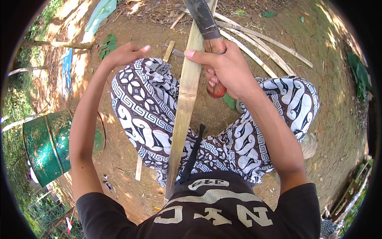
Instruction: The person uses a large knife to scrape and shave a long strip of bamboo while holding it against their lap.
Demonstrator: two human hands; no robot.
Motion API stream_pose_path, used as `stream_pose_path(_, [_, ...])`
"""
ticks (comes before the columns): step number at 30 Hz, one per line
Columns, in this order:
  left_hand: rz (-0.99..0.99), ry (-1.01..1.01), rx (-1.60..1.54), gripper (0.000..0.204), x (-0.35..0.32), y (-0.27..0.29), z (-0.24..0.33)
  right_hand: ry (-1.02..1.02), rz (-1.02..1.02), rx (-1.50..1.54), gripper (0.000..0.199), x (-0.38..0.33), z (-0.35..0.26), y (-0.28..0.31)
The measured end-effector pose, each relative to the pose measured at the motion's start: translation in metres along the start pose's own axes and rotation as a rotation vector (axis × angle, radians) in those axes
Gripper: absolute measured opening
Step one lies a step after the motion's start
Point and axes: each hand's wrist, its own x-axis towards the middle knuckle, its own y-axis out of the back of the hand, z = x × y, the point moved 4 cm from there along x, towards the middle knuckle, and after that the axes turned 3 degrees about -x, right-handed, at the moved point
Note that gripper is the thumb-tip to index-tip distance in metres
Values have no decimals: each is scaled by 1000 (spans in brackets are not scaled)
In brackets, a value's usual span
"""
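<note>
My right hand point(229, 65) is closed round the reddish wooden handle of a machete point(205, 20). The dark blade points away from me, past the top edge of the view. Across my lap slants a long split bamboo strip point(187, 93), its far part beside the blade. The thumb of my right hand lies on this strip. My left hand point(125, 55) is by my left knee, thumb stretched out and nothing seen in it. Some of its fingers are hidden from view.
Several thin bamboo strips point(264, 44) lie on the bare soil ahead and right. A short bamboo piece point(169, 51) lies beyond my left knee. At my left a rusty green drum point(47, 143) is on its side. A blue sheet point(67, 71) lies farther left.
</note>
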Motion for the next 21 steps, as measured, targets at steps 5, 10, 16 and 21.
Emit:
stream_pose_path(5, [85, -111, 85, 29, -29, -37, -1, 22, 29, -49, 27, 1, 3, 7])
stream_pose_path(10, [-28, 34, 93, 37, 32, -52, -50, 49, -18, -98, 27, 2, 3, -7])
stream_pose_path(16, [140, -133, -153, 75, -20, 22, 80, 21, 71, -177, 33, 9, 10, 9])
stream_pose_path(21, [-178, -395, -924, 67, -76, -71, 137, -36, 68, -153, 36, 9, -1, 20])
